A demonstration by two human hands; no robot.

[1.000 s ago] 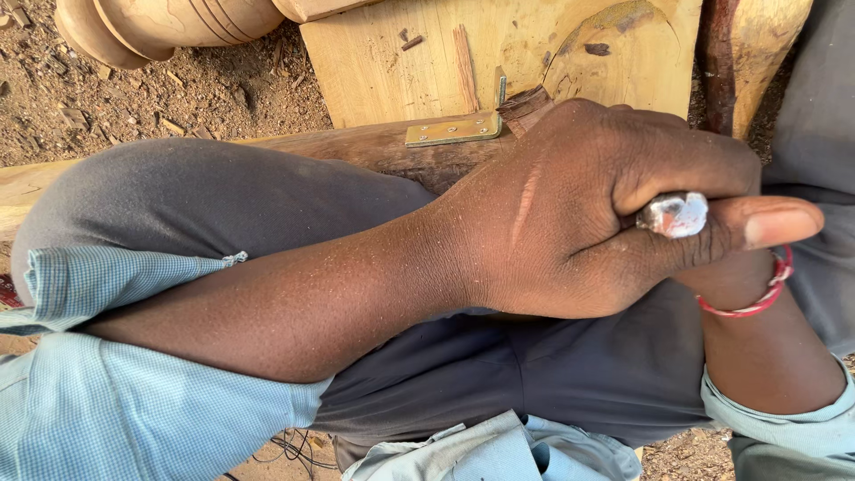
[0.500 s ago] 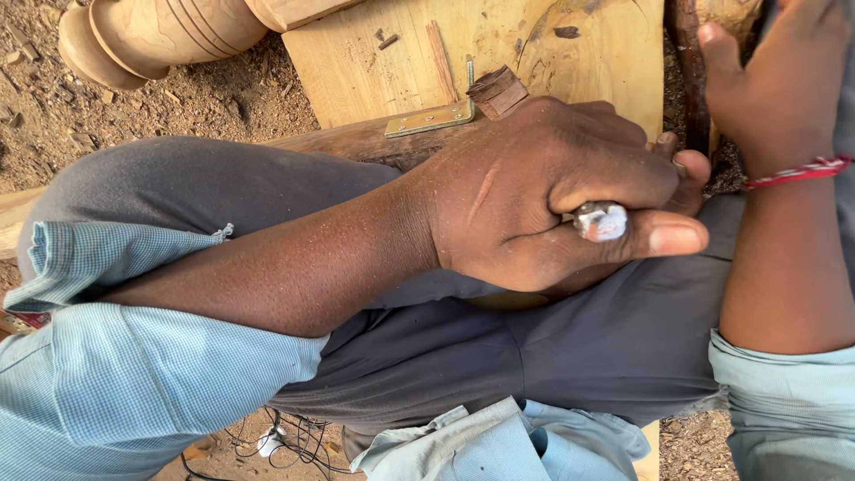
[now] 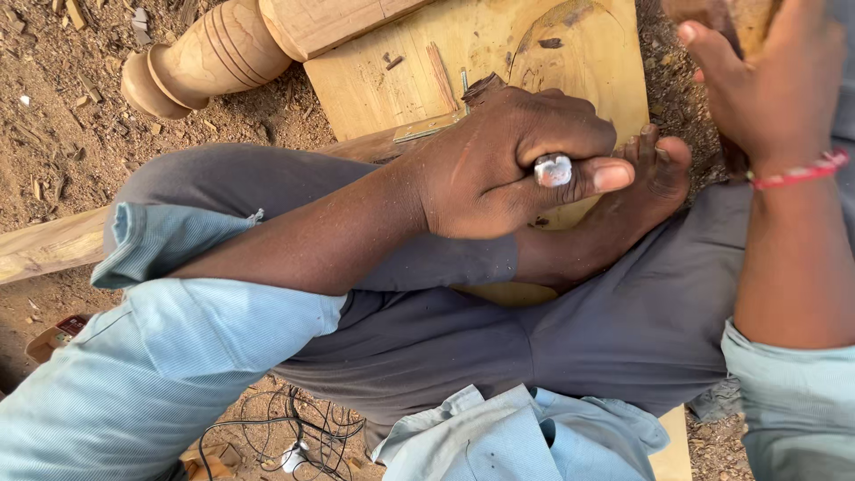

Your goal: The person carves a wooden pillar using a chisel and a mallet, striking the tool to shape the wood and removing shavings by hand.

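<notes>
My left hand [image 3: 499,169] is closed in a fist around a metal tool, and only the tool's silvery butt end [image 3: 552,169] shows by my thumb. The fist rests over a pale wooden board [image 3: 499,44] with a rounded shape carved into it. The tool's tip is hidden under the hand. My right hand [image 3: 775,89], with a red band at the wrist, is raised at the top right. Its fingers curl around a wooden piece [image 3: 721,13] that is mostly out of view. My bare foot [image 3: 646,187] presses on the board just right of the left hand.
A turned wooden leg [image 3: 205,58] lies on the dirt at the top left. A thin metal strip [image 3: 427,132] and small wood slivers lie on the board. A long wooden beam [image 3: 44,245] runs out to the left. Thin wires [image 3: 285,428] lie on the ground near my lap.
My right hand has lifted from under the left hand up to the top right. The left fist has shifted left, and the bare foot now shows.
</notes>
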